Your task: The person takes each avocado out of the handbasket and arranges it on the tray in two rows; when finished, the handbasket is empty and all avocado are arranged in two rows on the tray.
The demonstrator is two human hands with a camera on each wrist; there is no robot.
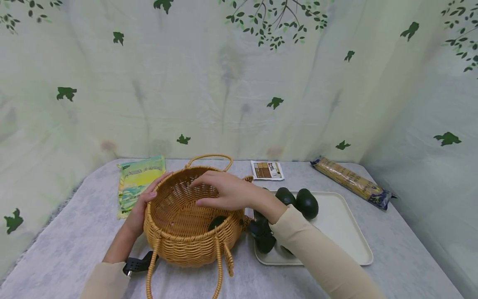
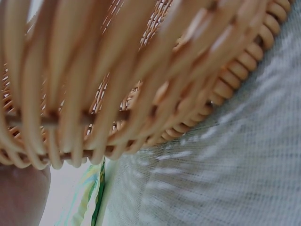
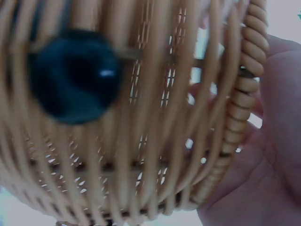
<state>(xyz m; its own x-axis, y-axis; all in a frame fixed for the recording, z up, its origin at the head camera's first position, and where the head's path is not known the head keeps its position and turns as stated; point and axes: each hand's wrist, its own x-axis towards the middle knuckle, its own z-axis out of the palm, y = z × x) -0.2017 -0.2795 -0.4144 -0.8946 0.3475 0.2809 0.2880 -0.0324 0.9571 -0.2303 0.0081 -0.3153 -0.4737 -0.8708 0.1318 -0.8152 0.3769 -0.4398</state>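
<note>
A round wicker basket stands on the table, with a dark green avocado inside near its front right wall. My left hand holds the basket's left rim, thumb on the edge; most of its fingers are hidden. Over the basket's opening reaches my right hand, fingers loosely extended and nothing between them. The right wrist view shows the basket's woven side with a dark round button eye, and part of my right hand beyond the rim. Weave fills much of the left wrist view.
Right of the basket lies a cream tray with several avocados, partly covered by my right forearm. A yellow-green packet lies behind my left hand. Farther back are a small white-brown sachet and a long noodle-like package.
</note>
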